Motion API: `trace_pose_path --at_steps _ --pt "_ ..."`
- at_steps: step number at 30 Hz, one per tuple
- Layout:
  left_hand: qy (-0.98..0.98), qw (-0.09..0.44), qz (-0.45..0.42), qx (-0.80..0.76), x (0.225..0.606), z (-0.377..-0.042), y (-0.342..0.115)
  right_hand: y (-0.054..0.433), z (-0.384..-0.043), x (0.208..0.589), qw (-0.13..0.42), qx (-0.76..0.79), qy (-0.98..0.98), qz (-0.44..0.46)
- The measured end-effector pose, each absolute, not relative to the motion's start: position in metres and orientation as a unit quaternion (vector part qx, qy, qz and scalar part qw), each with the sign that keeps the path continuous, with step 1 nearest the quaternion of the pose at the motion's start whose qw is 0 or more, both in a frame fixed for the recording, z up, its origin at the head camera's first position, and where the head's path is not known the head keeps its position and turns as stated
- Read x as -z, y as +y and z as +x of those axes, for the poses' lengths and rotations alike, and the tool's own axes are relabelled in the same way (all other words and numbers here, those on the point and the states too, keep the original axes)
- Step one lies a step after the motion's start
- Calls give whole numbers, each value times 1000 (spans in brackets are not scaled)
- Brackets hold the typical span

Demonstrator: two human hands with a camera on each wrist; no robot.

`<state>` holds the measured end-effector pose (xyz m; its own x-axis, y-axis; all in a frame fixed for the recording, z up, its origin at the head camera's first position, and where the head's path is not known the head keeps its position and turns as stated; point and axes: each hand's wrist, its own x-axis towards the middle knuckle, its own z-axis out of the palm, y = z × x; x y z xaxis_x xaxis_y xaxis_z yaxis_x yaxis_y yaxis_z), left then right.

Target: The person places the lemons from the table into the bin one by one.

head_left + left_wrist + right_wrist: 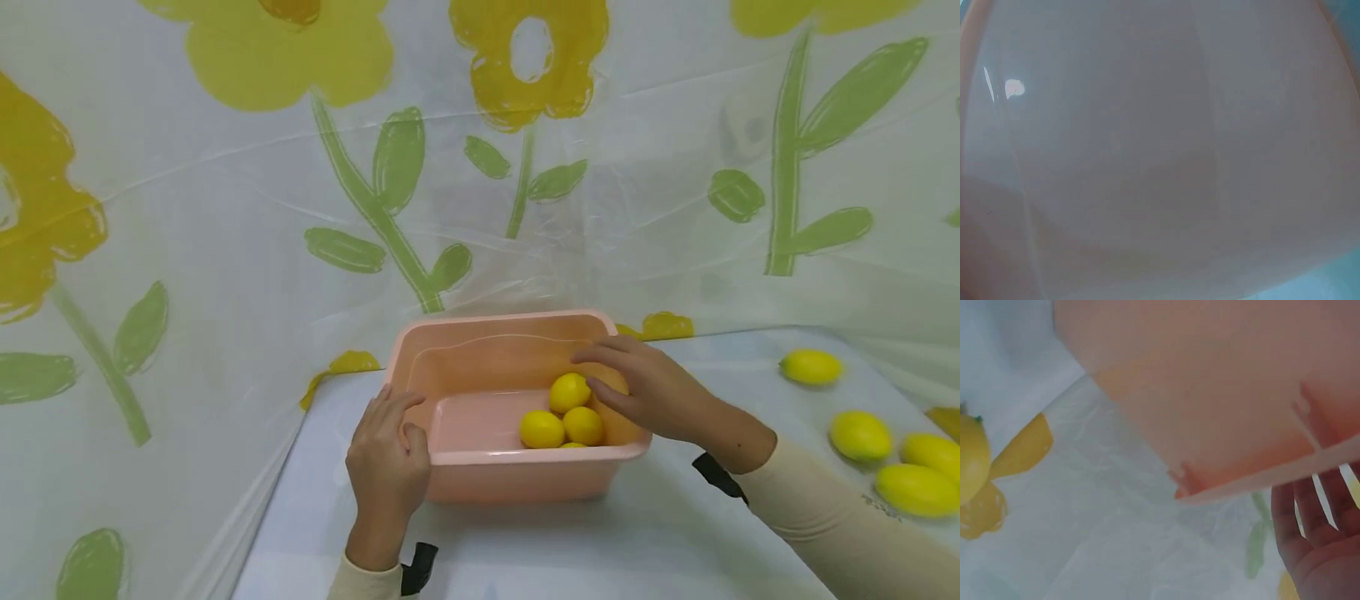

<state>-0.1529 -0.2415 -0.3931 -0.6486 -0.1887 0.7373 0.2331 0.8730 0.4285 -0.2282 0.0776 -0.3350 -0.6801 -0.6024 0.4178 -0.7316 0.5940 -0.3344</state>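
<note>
Presumably to steady the pink plastic basin (517, 483), my left hand (387, 467) and right hand (656, 390) flank its side rims (394, 358), fingers and thumbs apart; its walls (480, 362) keep the lemons (542, 430) clustered inside its right end.

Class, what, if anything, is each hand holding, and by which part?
The left hand is at the left side of the basin; whether it grips cannot be told. The right hand holds nothing visible.
</note>
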Motion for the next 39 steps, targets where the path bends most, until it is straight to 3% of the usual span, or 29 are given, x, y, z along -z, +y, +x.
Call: trace_pose_path --at_steps 6,12,25,39 --pt "-871 422 -9 252 393 -151 -245 104 -218 352 200 -282 -882 320" --pt "-868 426 -11 255 393 -151 -246 123 -220 372 196 -294 -893 278" --pt "-874 413 -3 255 396 -152 -246 152 -248 407 101 -256 -939 208" --pt "-865 430 -20 259 394 -153 -241 166 -270 427 45 -188 -967 167"
